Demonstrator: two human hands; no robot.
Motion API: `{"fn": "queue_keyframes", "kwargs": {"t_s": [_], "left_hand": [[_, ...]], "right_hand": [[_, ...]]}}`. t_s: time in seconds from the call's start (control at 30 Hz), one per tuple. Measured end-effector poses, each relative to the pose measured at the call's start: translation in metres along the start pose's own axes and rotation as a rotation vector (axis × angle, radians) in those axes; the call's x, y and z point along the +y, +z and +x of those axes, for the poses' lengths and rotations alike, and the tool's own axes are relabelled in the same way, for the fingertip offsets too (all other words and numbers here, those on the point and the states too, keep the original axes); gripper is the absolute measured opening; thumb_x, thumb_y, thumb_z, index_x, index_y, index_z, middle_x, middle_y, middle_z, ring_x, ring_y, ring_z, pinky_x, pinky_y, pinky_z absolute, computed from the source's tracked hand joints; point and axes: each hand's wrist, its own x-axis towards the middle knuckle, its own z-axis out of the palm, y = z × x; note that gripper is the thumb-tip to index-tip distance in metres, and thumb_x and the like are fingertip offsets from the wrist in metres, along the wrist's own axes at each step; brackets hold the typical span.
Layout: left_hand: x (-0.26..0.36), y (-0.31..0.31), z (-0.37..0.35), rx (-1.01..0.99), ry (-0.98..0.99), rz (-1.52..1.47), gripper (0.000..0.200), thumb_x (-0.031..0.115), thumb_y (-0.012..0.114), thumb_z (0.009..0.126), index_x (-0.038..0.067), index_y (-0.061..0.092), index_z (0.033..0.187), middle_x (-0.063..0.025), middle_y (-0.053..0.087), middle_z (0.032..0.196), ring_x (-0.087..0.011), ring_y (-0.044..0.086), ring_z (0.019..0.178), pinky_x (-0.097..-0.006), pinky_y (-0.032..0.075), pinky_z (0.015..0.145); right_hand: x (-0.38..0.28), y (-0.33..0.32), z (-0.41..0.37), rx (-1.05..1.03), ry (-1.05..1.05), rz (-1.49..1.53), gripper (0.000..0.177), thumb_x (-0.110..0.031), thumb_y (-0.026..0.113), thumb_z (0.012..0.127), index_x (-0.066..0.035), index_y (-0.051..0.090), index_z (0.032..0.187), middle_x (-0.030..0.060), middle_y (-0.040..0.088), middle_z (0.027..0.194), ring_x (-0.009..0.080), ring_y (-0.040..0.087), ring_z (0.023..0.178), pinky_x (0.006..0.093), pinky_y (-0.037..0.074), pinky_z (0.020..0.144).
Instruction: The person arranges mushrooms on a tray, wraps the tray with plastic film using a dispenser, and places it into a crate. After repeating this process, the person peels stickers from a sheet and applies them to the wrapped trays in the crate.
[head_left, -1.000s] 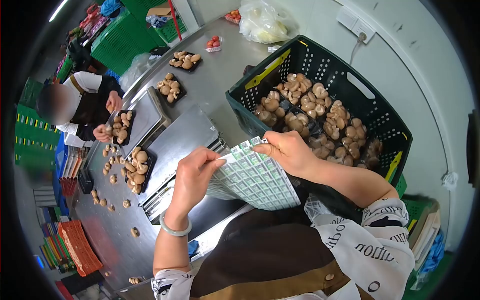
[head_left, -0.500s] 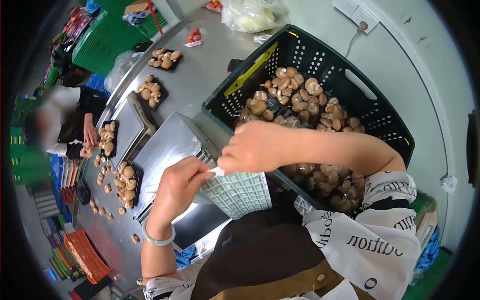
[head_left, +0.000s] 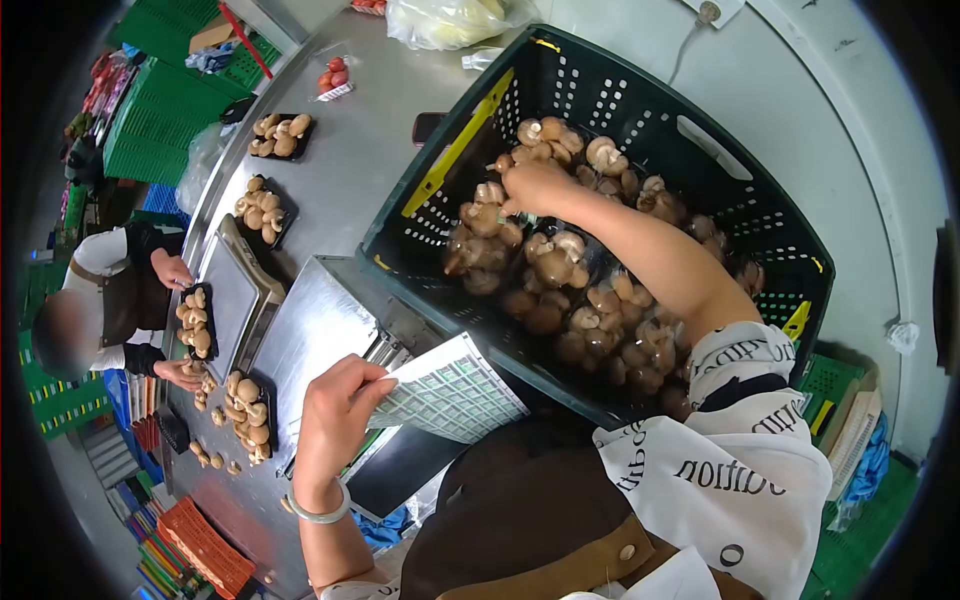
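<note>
My left hand pinches the upper left corner of a sheet of green-and-white labels, printed in a grid. The sheet tilts in front of my apron. My right hand is inside a dark green crate, over wrapped packs of brown mushrooms. Its fingers are bent down among the packs at the crate's far left part. The fingertips are partly hidden, and anything between them is not discernible.
A metal scale stands on the steel table, with black trays of mushrooms around it. Across the table, another person's hand is among loose mushrooms. A tomato pack and a bagged vegetable lie farther back.
My right hand has left the label sheet and reached forward into the crate. My left hand still holds the sheet. The other person's hands have moved apart around a mushroom tray.
</note>
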Motion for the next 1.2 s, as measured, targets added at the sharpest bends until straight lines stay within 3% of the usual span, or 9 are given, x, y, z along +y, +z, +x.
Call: {"fn": "queue_keyframes", "kwargs": {"t_s": [0.1,0.17,0.23,0.43,0.6,0.77,0.9,1.0,1.2], "left_hand": [[0.0,-0.002,-0.002,0.021,-0.016,0.017,0.01,0.002,0.069,0.081,-0.004,0.062,0.081,-0.01,0.056,0.069,-0.0183,0.05,0.058,-0.0294,0.039,0.054],[-0.002,-0.002,-0.005,0.023,-0.029,0.013,0.01,0.002,0.07,0.08,-0.004,0.061,0.081,-0.0099,0.055,0.068,-0.0175,0.05,0.058,-0.0289,0.039,0.055],[-0.003,0.0,-0.008,0.03,-0.032,-0.011,0.01,0.001,0.069,0.08,-0.004,0.061,0.081,-0.0098,0.055,0.068,-0.0172,0.049,0.058,-0.0286,0.039,0.055],[0.01,0.004,-0.012,0.019,0.036,0.016,0.008,0.0,0.067,0.081,-0.005,0.061,0.081,-0.0098,0.054,0.068,-0.0172,0.048,0.058,-0.0285,0.038,0.054],[0.016,-0.004,-0.028,0.049,0.044,-0.056,0.006,-0.001,0.067,0.081,-0.005,0.061,0.082,-0.0068,0.056,0.07,-0.014,0.048,0.061,-0.0269,0.038,0.056],[0.022,-0.001,-0.034,0.027,0.146,-0.053,0.007,0.003,0.067,0.082,-0.002,0.062,0.084,-0.0098,0.056,0.073,-0.0214,0.053,0.064,-0.0316,0.041,0.059],[0.017,-0.004,-0.038,0.141,0.278,-0.085,0.012,0.008,0.067,0.086,-0.002,0.063,0.088,-0.009,0.06,0.076,-0.0181,0.055,0.066,-0.0306,0.043,0.06],[0.028,0.003,-0.038,0.161,0.277,-0.097,0.012,0.01,0.067,0.087,-0.001,0.064,0.091,-0.0084,0.06,0.076,-0.0172,0.054,0.065,-0.03,0.043,0.06],[0.024,0.014,-0.05,0.237,0.261,-0.122,0.014,0.012,0.069,0.086,0.001,0.064,0.093,-0.0101,0.06,0.08,-0.024,0.057,0.071,-0.0339,0.046,0.063]], "right_hand": [[0.02,-0.026,-0.013,0.119,0.049,0.094,0.029,-0.019,0.071,0.079,0.0,0.063,0.1,0.019,0.066,0.091,0.0347,0.066,0.088,0.042,0.052,0.073],[0.052,-0.024,-0.021,-0.237,-0.201,0.423,0.023,-0.013,0.067,0.08,-0.004,0.06,0.1,0.0139,0.064,0.088,0.0282,0.063,0.084,0.0381,0.048,0.069],[0.033,-0.034,-0.058,-0.531,-0.104,0.46,0.027,-0.015,0.069,0.079,-0.005,0.06,0.101,0.012,0.064,0.088,0.0251,0.061,0.086,0.0374,0.048,0.072],[0.052,-0.018,-0.107,0.125,-0.029,-0.234,0.031,-0.016,0.073,0.075,0.0,0.057,0.096,0.0154,0.067,0.083,0.0338,0.067,0.079,0.043,0.052,0.064],[0.073,-0.002,-0.165,-0.477,-0.065,0.532,0.028,-0.009,0.074,0.071,-0.004,0.056,0.092,0.0065,0.062,0.072,0.0175,0.062,0.065,0.0378,0.049,0.058],[0.049,0.005,-0.207,0.207,-0.03,0.039,0.033,-0.013,0.075,0.072,-0.005,0.054,0.096,0.0149,0.062,0.077,0.0374,0.062,0.084,0.0472,0.048,0.069],[-0.055,-0.052,-0.221,0.153,-0.073,0.975,0.035,-0.009,0.075,0.079,-0.003,0.055,0.107,0.012,0.067,0.093,0.021,0.066,0.084,0.0326,0.051,0.074],[-0.137,-0.067,-0.237,0.378,-0.396,0.983,0.043,-0.006,0.075,0.079,-0.001,0.054,0.116,0.0116,0.067,0.101,0.0172,0.066,0.092,0.0315,0.052,0.081],[-0.172,-0.069,-0.231,0.344,-0.353,1.154,0.039,-0.001,0.071,0.081,-0.002,0.057,0.117,0.0125,0.069,0.096,0.0154,0.068,0.088,0.0269,0.052,0.076]]}}
